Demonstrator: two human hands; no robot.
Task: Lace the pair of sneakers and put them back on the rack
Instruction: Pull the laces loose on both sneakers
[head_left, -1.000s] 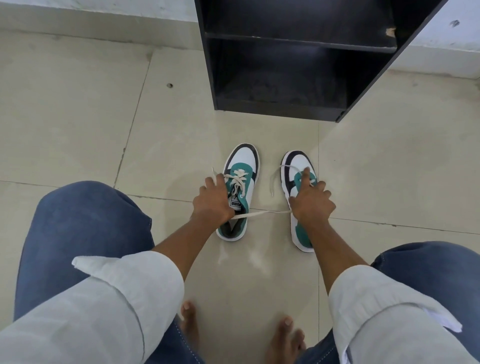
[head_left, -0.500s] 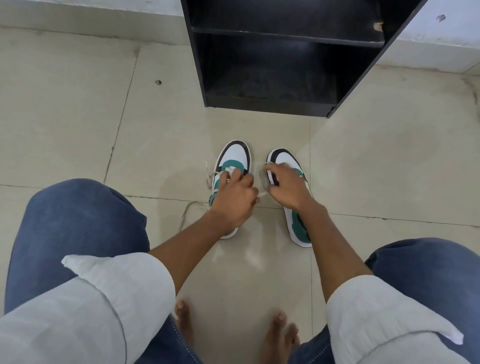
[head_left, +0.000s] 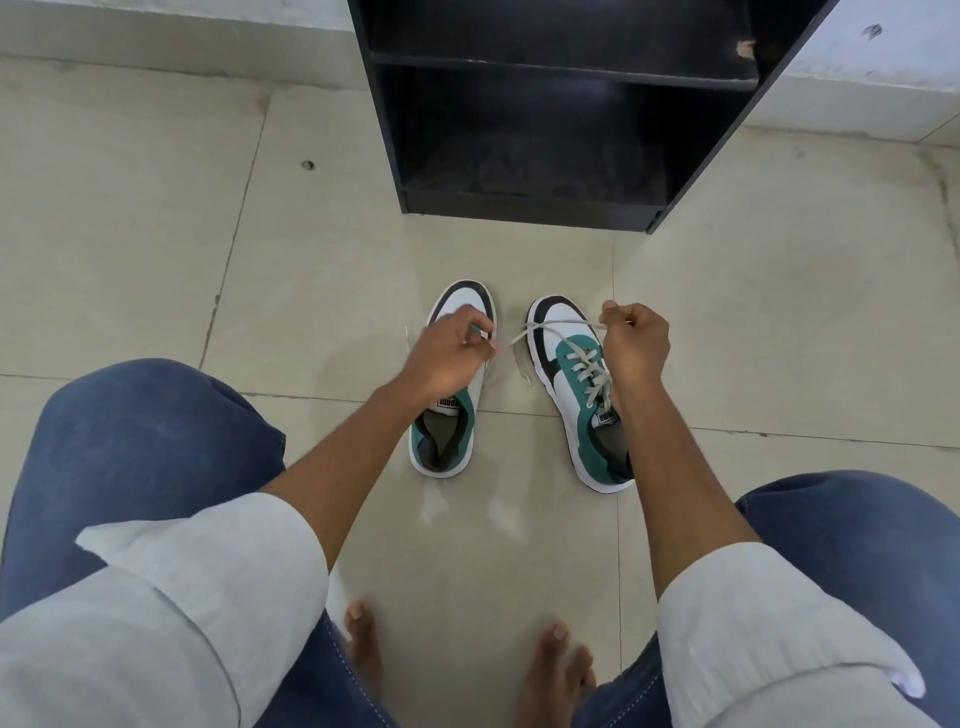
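We see soft, even daylight with no hard shadows. The pale floor (head_left: 156, 234) shows a faint sheen at six o'clock of the sneakers (head_left: 576, 384). The black rack (head_left: 545, 130) at twelve o'clock stays dim inside, its detail lost. Wide-angle bending curves the tile joints toward three and nine o'clock. The left hand (head_left: 447, 353) looks slightly motion-blurred; the sleeves (head_left: 197, 597) at the bottom are soft.
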